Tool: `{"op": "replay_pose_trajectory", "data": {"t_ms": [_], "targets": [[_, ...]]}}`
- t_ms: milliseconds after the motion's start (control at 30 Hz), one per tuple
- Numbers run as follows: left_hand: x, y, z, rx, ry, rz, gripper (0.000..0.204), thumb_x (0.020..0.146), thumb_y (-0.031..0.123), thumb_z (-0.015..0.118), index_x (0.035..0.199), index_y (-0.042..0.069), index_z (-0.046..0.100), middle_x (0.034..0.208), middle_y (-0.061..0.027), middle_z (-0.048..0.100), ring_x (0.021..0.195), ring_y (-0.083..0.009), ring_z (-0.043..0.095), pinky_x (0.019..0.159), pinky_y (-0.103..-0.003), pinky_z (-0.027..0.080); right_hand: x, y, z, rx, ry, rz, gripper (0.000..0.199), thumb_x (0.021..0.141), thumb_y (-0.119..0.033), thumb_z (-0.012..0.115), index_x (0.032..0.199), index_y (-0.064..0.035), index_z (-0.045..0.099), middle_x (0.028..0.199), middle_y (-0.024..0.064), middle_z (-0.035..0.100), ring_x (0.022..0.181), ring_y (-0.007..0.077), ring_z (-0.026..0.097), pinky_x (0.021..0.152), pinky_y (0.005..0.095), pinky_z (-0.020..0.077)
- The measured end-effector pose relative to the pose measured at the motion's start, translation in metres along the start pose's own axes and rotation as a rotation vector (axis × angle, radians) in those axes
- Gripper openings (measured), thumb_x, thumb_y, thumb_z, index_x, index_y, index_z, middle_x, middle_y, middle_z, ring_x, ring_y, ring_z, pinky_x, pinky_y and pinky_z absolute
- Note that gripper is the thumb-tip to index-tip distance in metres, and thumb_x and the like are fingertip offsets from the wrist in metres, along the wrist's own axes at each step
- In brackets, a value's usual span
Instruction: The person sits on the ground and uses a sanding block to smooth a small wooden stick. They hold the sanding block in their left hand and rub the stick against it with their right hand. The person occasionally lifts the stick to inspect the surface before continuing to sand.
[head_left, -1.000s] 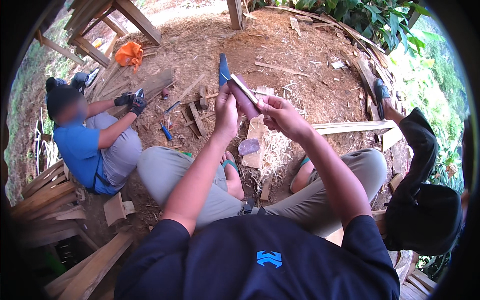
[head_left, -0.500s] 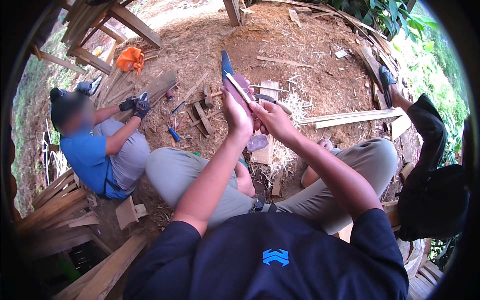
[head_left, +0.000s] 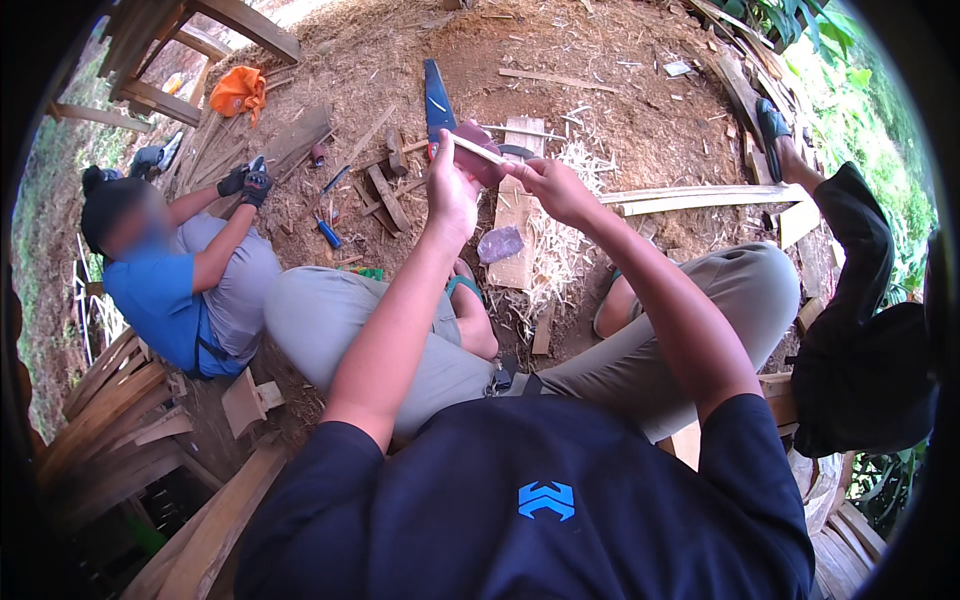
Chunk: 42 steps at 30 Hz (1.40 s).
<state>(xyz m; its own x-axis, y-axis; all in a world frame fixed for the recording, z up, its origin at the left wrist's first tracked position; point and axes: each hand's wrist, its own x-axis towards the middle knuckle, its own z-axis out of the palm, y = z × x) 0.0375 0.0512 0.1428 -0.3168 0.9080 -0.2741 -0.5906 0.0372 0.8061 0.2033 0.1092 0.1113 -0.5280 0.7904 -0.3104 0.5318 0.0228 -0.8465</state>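
Observation:
In front of me, my left hand (head_left: 455,195) is closed around a reddish-brown sheet (head_left: 478,135) that looks like sandpaper. A thin pale wooden stick (head_left: 477,149) lies across the sheet, and my right hand (head_left: 558,192) pinches its near end. Just beyond the hands a handsaw (head_left: 437,100) with a dark blue blade rests on the ground. Partly hidden behind my fingers is a dark curved blade (head_left: 516,152). Below the hands a wooden board (head_left: 513,212) carries a crumpled clear plastic packet (head_left: 500,244).
Pale wood shavings (head_left: 575,205) surround the board. At left a co-worker in a blue shirt (head_left: 150,285) sits with gloved hands. Wood offcuts (head_left: 388,198), a blue-handled tool (head_left: 328,234) and an orange bag (head_left: 238,92) lie between us. Long wooden strips (head_left: 700,198) stretch to the right.
Both hands have come nearer and to the left in the picture, and the right hand has drawn apart from the left along the stick. The view has also shifted slightly.

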Motion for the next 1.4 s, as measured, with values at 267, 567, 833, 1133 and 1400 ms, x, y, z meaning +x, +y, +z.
{"op": "replay_pose_trajectory", "data": {"t_ms": [267, 567, 833, 1133, 1400], "targets": [[-0.003, -0.017, -0.010, 0.273, -0.014, 0.080, 0.028, 0.108, 0.019, 0.056, 0.129, 0.001, 0.057, 0.119, -0.0115, 0.067, 0.106, -0.0191, 0.069, 0.088, -0.034, 0.060, 0.002, 0.017, 0.011, 0.022, 0.032, 0.004, 0.068, 0.102, -0.061, 0.054, 0.080, 0.0029, 0.067, 0.068, 0.0141, 0.062, 0.067, 0.0277, 0.061, 0.072, 0.0439, 0.0492], [0.002, -0.016, -0.014, 0.330, 0.090, 0.183, 0.014, 0.102, 0.009, 0.061, 0.112, 0.000, 0.064, 0.103, -0.0091, 0.072, 0.087, -0.0153, 0.073, 0.075, -0.030, 0.061, -0.019, -0.004, 0.014, -0.041, 0.031, -0.090, 0.052, 0.106, -0.045, 0.050, 0.094, 0.0007, 0.070, 0.083, 0.0230, 0.070, 0.085, 0.0388, 0.070, 0.080, 0.0484, 0.0513], [0.008, -0.032, -0.024, 0.355, 0.185, 0.032, 0.018, 0.108, 0.019, 0.052, 0.120, 0.007, 0.058, 0.094, -0.0044, 0.069, 0.075, -0.0155, 0.071, 0.065, -0.027, 0.058, -0.011, 0.024, 0.019, -0.063, 0.034, -0.159, 0.039, 0.106, -0.033, 0.051, 0.108, 0.0011, 0.070, 0.101, 0.0245, 0.072, 0.101, 0.0396, 0.070, 0.090, 0.0464, 0.0519], [-0.008, -0.069, -0.026, 0.172, 0.386, 0.026, 0.011, 0.105, 0.017, 0.053, 0.107, 0.007, 0.058, 0.096, -0.0030, 0.062, 0.078, -0.0106, 0.060, 0.063, -0.029, 0.049, -0.019, 0.040, 0.018, 0.634, 0.179, 0.198, 0.048, 0.089, -0.040, 0.080, 0.114, -0.0018, 0.067, 0.063, -0.0065, 0.047, 0.051, 0.0045, 0.042, 0.044, 0.0253, 0.0345], [-0.018, -0.061, -0.059, 0.131, 0.573, 0.068, 0.025, 0.097, 0.021, 0.061, 0.117, 0.006, 0.057, 0.110, -0.0099, 0.065, 0.097, -0.0244, 0.068, 0.084, -0.041, 0.056, -0.014, 0.133, 0.139, 0.040, 0.242, 0.470, 0.061, 0.072, -0.057, 0.090, 0.095, -0.0018, 0.079, 0.101, 0.0201, 0.077, 0.095, 0.0324, 0.075, 0.083, 0.0442, 0.0572]]}}
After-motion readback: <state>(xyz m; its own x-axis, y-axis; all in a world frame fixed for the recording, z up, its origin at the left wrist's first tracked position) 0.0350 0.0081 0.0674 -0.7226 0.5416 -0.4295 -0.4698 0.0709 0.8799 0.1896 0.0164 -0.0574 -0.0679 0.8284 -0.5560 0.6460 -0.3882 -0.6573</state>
